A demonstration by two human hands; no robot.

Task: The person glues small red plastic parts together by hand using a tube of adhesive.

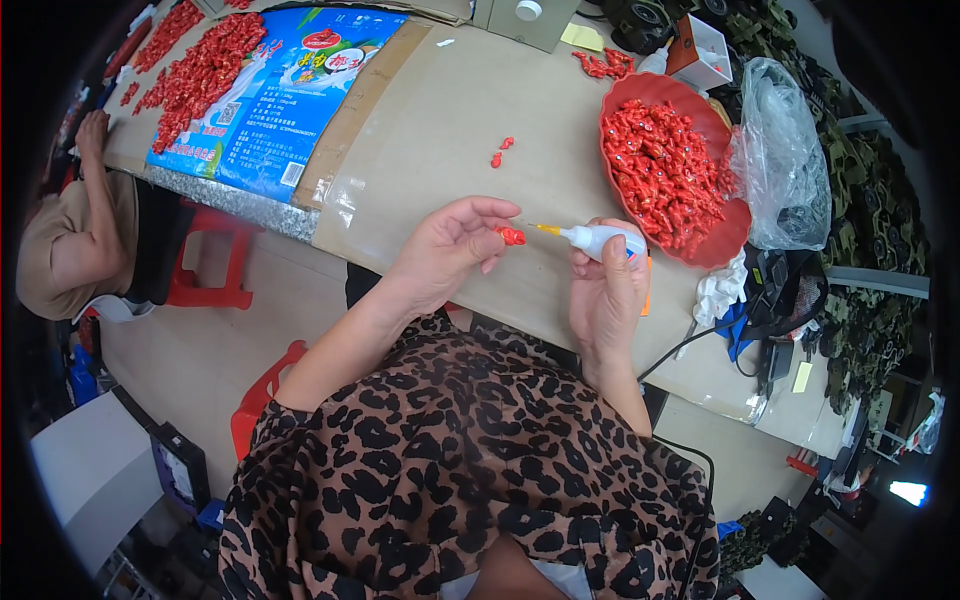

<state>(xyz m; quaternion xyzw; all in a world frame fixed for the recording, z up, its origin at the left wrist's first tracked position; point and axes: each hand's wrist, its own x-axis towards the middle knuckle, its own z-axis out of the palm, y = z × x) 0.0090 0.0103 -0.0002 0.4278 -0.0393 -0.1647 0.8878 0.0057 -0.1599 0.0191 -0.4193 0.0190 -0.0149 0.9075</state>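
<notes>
Head view: the bottle (606,243) gripped by the right hand (608,292) was pointed leftward at a red piece (512,236) pinched by the left hand (445,250).

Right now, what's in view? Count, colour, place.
bottle: one, white, centre
held piece: one, red, centre
loose pieces: few, red, mid-table
table: one, beige, upper half
bowl: one, red, table's right
bowl pieces: many, red, in bowl
piles: several, red, table's left
sheet: one, blue, partly under piles
bag: one, transparent, right of bowl
box: one, red and white, beyond bowl
case: one, grey, top edge
stools: two, red, left
person: one, tan top, far left
camouflage gear: many, green, right edge
shirt: one, brown, bottom centre
left hand: one, on held piece
right hand: one, around bottle
</notes>
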